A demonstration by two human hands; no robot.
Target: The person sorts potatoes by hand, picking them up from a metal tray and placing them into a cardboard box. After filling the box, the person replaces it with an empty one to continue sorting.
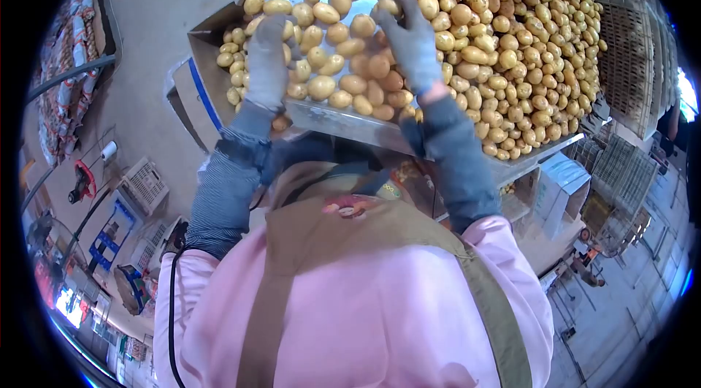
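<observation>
A metal sorting table [343, 123] carries a wide heap of yellow potatoes [504, 37]. My left hand [268, 59], in a grey glove, lies flat on the potatoes near the table's left corner with its fingers spread. My right hand [409, 33], also in a grey glove, reaches further in with fingers spread over the potatoes, fingertips touching one potato [387, 4]. I cannot tell whether either hand grips a potato. Grey sleeves cover both forearms.
A cardboard box [201, 88] of small potatoes sits at the table's left end. Woven baskets [628, 59] and plastic crates [621, 169] stand to the right. A white box [558, 187] sits under the table. Sacks [69, 52] and a white crate [144, 183] lie on the left floor.
</observation>
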